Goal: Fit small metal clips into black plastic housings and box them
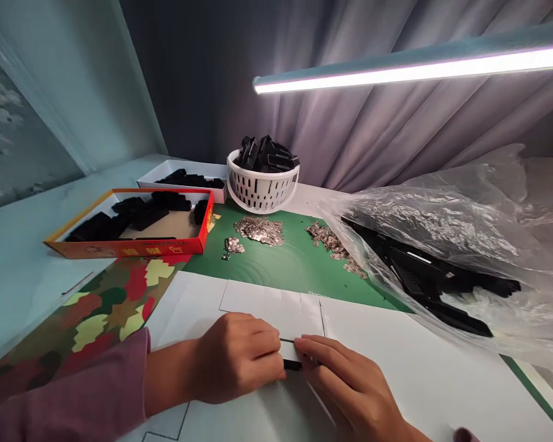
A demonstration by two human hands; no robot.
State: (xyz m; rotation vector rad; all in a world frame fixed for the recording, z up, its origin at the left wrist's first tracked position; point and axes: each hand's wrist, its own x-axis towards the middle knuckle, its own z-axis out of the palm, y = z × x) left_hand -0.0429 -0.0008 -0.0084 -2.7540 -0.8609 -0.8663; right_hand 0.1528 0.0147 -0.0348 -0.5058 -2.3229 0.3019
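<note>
left hand (239,363): fingers curled, pinched on one end of black part (293,365)
right hand (350,385): fingertips closed on its other end
black part: low over white card (424,362), between both hands
behind: metal clips (259,229) on green mat (290,267), white basket (262,185), red box (133,247)
right side: plastic bag (465,245)

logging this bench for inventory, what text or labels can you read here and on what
Red box, front wall: gold characters, too blurred to read.
Green mat, near edge: small upside-down print, too small to read.
Black piece between the fingers: no text visible.
No other text shows.
</note>
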